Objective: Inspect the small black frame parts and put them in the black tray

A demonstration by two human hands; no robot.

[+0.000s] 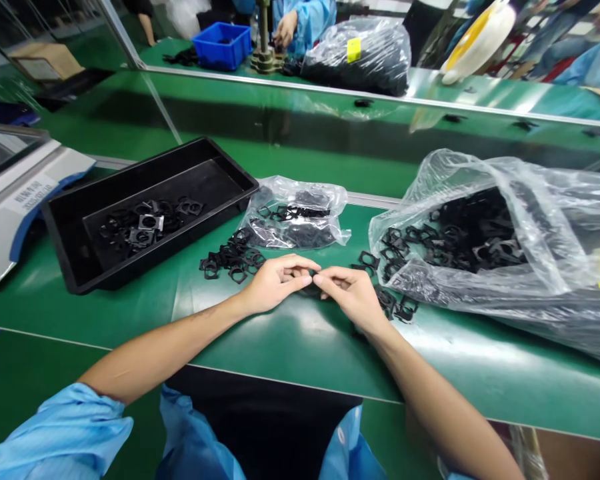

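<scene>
My left hand [279, 280] and my right hand [347, 293] meet fingertip to fingertip over the green table [290, 340]. Both are curled in a pinch around a small black part [311, 288] that is mostly hidden between them. A loose heap of black square ring parts [231, 259] lies just left of my left hand. More of the same parts [397, 307] spill from the big clear bag [500, 240] right of my right hand.
A black tray [80, 267] at the left holds several ring parts. A small clear bag [295, 213] of parts lies behind my hands. A white and blue machine [15, 200] stands at the far left. Across the conveyor, another person's hand [286, 28] works near a blue bin [223, 45].
</scene>
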